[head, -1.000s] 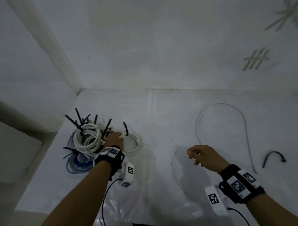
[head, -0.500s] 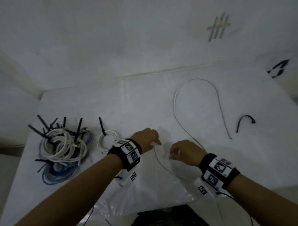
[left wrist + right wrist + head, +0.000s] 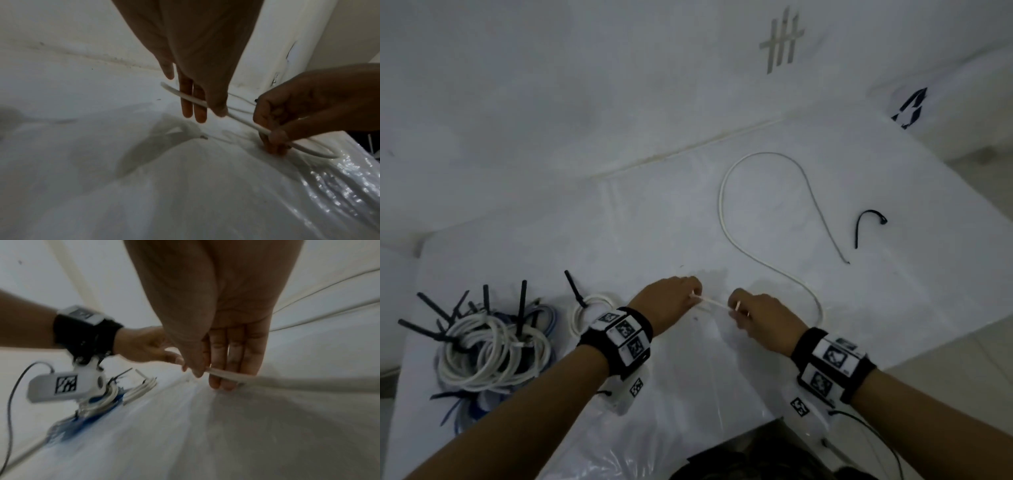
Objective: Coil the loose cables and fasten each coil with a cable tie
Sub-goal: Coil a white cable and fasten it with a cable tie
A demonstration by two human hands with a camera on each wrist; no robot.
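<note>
- Where the white wall meets it, the table [image 3: 808,342] spreads out under a white plastic sheet [image 3: 205,194] that wrinkles and shines toward the near edge
- a heap of coiled cables [image 3: 493,356], white over blue, sits at the far left of the table with black cable ties standing up out of it
- the loose white cable [image 3: 726,219] lies to the right of centre: from a free end well out on the right it arcs up toward the wall, swings down, bends in an S and runs in to the hands, where its other end sticks out just past the left hand
- the left hand [image 3: 671,301] holds that near end, thumb pressed over the cable against straight fingers [image 3: 188,104], so its grip is a pinch on the cable
- the right hand [image 3: 760,315], just beside it, pinches the same cable a little further along between thumb and fingers, the other fingertips down on the sheet; a short straight run of cable bridges the two hands
- a small tied white coil [image 3: 590,308] rests between the heap and the left wrist, one black tie end pointing up
- a single curved black cable tie [image 3: 868,222] lies alone right of the loose cable, well apart from the hands
</note>
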